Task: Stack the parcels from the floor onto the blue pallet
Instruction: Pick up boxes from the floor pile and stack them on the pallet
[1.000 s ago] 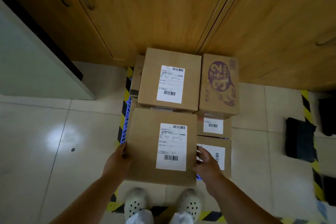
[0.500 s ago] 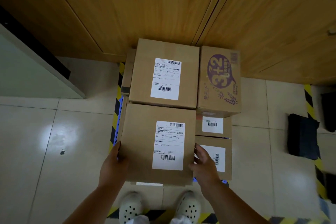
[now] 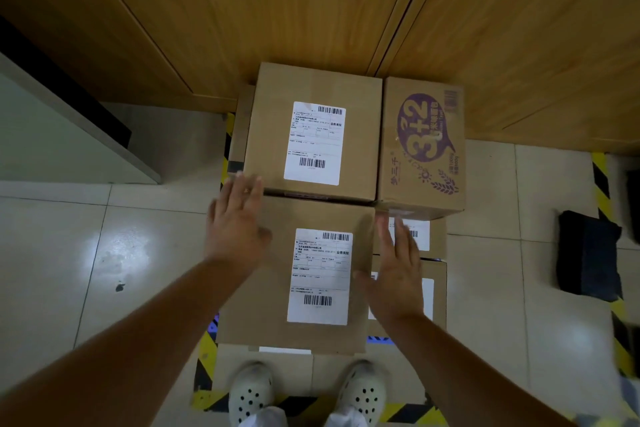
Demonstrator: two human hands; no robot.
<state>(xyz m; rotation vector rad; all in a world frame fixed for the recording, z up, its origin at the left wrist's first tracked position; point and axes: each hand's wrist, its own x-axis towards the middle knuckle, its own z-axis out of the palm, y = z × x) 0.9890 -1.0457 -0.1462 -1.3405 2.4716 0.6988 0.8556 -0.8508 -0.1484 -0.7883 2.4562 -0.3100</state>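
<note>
Left hand (image 3: 235,222): seen from above with the forearm stretched forward, fingers straight and spread, nothing gripped. It is placed over the left top edge of the near brown cardboard parcel with a white shipping label (image 3: 294,288), fingertips reaching the front left corner of the far brown cardboard parcel with a white label (image 3: 311,135); contact cannot be told.

Near parcel: laid flat on the stack, its far edge butted against the far parcel. A lower brown box edge (image 3: 277,354) is seen beneath its near side.

Blue plastic pallet (image 3: 379,340): shown only as small slivers below the stack.

Right hand (image 3: 394,274): forearm extended forward, fingers straight and close together, held open with nothing gripped, set along the right edge of the near parcel and above two lower brown labelled boxes (image 3: 438,274).

Brown carton with a purple "3+2" print (image 3: 422,149): stood against the right side of the far parcel, next to the wooden cabinet doors (image 3: 311,3).

Pale tiled floor (image 3: 485,288): open room is offered to the left and right of the stack, bounded by yellow-and-black hazard tape (image 3: 601,180). A black soft package (image 3: 588,256) is lain on the floor at far right, well apart from the stack.
</note>
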